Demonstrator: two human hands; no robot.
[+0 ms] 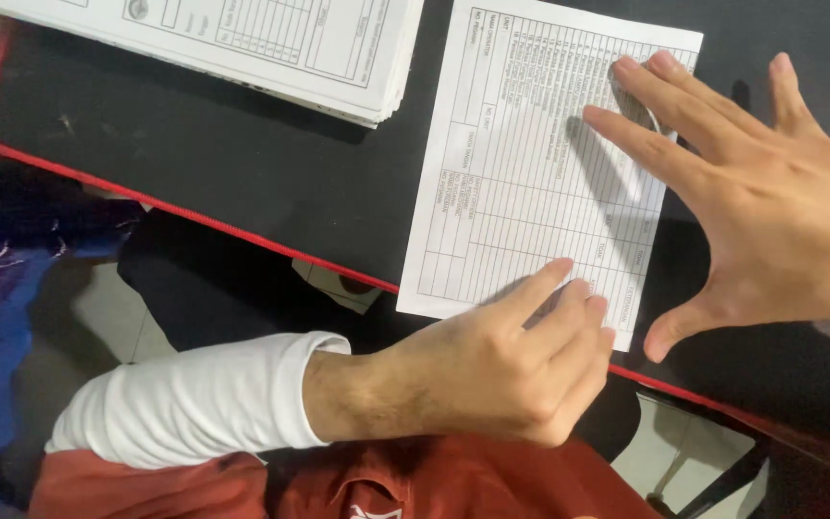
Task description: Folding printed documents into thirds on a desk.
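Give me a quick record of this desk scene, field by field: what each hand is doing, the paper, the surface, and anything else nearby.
Left hand: left hand, white sleeve, fingertips pressing the near edge of the sheet
Right hand: right hand, fingers spread flat on the sheet's far side
Sheet: single white printed form sheet with a ruled table, lying flat, a corner overhanging the mat's edge
Surface: black desk mat with red trim
Nearby: stack of white printed forms, apart from the single sheet

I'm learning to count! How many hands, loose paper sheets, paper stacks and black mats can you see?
Hands: 2, the left hand and the right hand, both on the sheet
Loose printed sheet: 1
Stack of printed sheets: 1
Black mat with red edge: 1
Total: 5
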